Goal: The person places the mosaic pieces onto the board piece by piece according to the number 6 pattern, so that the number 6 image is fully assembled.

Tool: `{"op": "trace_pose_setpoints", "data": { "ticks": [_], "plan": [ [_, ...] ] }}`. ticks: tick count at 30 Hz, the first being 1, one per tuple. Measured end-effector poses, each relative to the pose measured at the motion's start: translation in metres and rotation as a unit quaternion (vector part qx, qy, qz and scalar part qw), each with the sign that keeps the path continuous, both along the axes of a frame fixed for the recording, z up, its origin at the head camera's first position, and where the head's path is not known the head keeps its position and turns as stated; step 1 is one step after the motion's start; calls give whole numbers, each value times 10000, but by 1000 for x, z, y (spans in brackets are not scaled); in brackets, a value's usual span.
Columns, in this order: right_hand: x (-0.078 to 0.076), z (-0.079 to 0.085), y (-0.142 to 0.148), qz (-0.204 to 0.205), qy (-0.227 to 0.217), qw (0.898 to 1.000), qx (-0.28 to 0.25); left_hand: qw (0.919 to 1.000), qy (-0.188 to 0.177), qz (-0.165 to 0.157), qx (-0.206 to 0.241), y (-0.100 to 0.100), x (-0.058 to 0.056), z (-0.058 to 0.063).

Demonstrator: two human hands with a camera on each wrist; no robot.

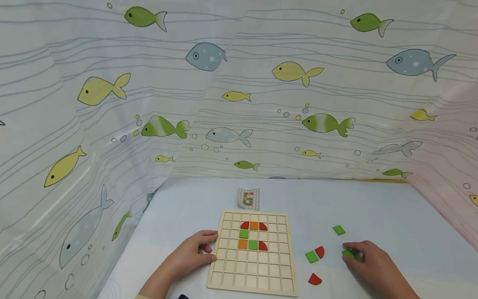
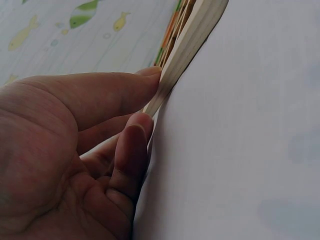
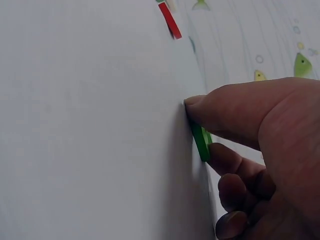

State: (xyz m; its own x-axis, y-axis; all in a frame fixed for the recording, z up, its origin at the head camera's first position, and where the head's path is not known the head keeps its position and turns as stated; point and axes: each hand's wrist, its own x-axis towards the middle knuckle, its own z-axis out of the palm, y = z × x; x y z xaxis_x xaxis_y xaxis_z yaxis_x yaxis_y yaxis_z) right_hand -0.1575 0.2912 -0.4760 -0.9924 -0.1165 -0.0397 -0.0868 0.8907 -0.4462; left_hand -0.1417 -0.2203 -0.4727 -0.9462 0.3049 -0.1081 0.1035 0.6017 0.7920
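Note:
A wooden grid board [image 1: 228, 277] lies on the table, with several red, orange and green tiles set in its upper squares. My left hand [image 1: 194, 253] rests at the board's left side, thumb and a finger touching its edge, seen close in the left wrist view. To the right of the board, my right hand [image 1: 373, 263] pinches a green tile [image 3: 200, 140] between thumb and finger, low over the table. The fingers partly cover that tile. Nearest to this hand lie a green square tile [image 1: 339, 230] and a red quarter-circle tile [image 1: 319, 252].
Another green square tile [image 1: 311, 256] and another red quarter-circle [image 1: 315, 279] lie between board and right hand. Behind the board is a small pattern card [image 1: 248, 198] showing a coloured figure on a grid. A fish-printed sheet [image 1: 261, 112] surrounds the table. A dark object [image 1: 183, 297] shows at the front edge.

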Motion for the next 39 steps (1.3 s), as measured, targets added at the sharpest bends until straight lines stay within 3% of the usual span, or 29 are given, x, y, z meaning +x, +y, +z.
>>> {"op": "trace_pose_setpoints", "data": {
  "ticks": [6, 15, 26, 36, 39],
  "plan": [
    [0, 2, 1, -14, -81, 10000, -38, 10000, -20, 44, -23, 1, 0, 1],
    [4, -3, 12, 45, 317, 9995, 86, 10000, -33, 34, 4, 1, 0, 2],
    [6, -1, 7, 143, 476, 9987, 54, 10000, -36, 44, 18, 1, 0, 0],
    [3, 5, -4, -134, -116, 9995, -258, 9999, -70, 0, 96, 0, 0, 1],
    [3, 5, -8, -43, -15, 9997, -260, 9999, -56, -9, 104, 0, 0, 2]
  ]
}}
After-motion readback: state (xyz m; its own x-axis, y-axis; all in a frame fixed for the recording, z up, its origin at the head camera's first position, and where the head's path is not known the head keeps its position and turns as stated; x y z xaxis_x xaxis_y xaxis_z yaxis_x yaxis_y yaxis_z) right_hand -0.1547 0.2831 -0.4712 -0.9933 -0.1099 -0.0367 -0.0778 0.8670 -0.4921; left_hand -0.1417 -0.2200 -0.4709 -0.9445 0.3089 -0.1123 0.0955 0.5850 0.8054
